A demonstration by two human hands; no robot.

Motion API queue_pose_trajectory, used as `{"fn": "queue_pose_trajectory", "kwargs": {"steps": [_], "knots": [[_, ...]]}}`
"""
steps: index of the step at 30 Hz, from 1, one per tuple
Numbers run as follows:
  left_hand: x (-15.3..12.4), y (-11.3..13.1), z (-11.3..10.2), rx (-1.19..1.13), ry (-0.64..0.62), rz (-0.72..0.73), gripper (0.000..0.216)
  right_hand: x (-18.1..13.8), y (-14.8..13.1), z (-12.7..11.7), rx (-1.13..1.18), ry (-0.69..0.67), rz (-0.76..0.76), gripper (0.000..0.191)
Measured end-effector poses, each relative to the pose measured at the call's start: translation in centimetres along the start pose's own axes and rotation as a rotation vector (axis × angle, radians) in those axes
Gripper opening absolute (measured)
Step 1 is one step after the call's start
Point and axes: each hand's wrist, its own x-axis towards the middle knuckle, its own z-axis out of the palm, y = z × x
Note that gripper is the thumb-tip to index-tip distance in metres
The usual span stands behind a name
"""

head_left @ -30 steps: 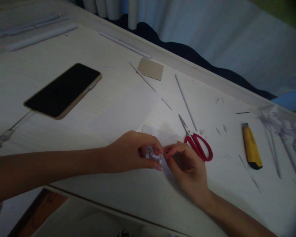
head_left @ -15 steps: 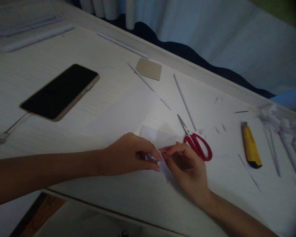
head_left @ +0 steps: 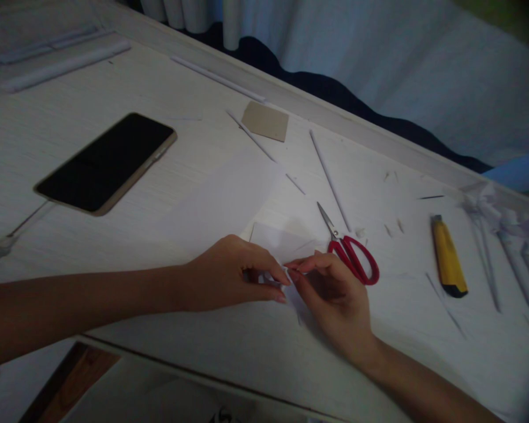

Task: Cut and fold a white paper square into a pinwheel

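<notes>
Near the table's front edge, my left hand [head_left: 235, 276] pinches a small piece of white paper [head_left: 294, 298] between thumb and fingers. My right hand [head_left: 337, 299] closes thumb and forefinger on the same paper, its fingertips touching those of the left. Most of the paper is hidden by the fingers, so its exact shape does not show. Just beyond my right hand lie scissors [head_left: 350, 255] with red handles, blades pointing away. A flat white sheet [head_left: 220, 200] and a smaller white piece [head_left: 273, 238] lie beyond my hands.
A phone [head_left: 110, 161] with a strap lies on the left. Thin rolled paper sticks [head_left: 330, 179] and a cardboard piece [head_left: 265, 121] lie toward the back. On the right are a yellow cutter [head_left: 448, 258] and several more rolls [head_left: 515, 273]. A raised ledge [head_left: 335, 126] runs along the back.
Both hands stay almost in place on the paper, with only slight finger movement. The whole view has shifted very slightly.
</notes>
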Motion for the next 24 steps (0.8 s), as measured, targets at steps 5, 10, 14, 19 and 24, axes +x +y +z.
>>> {"fn": "queue_pose_trajectory", "kwargs": {"steps": [5, 10, 14, 19, 24], "knots": [[0.03, -0.05, 0.08, 0.007, 0.004, -0.009, 0.016, 0.0, 0.24, -0.05, -0.026, -0.002, -0.01, 0.016], [0.11, 0.01, 0.11, 0.013, 0.003, -0.01, 0.016, -0.01, 0.1, -0.07, -0.033, -0.004, -0.015, 0.016], [0.12, -0.09, 0.14, 0.055, -0.021, -0.025, 0.016, 0.02, -0.05, -0.09, -0.033, -0.025, -0.005, 0.015], [0.07, -0.32, 0.32, 0.074, -0.009, 0.023, 0.016, 0.09, 0.01, -0.1, -0.007, -0.042, 0.009, 0.014], [0.02, -0.35, 0.34, 0.08, -0.017, 0.034, 0.016, 0.11, 0.11, -0.06, -0.008, -0.032, 0.016, 0.014]]}}
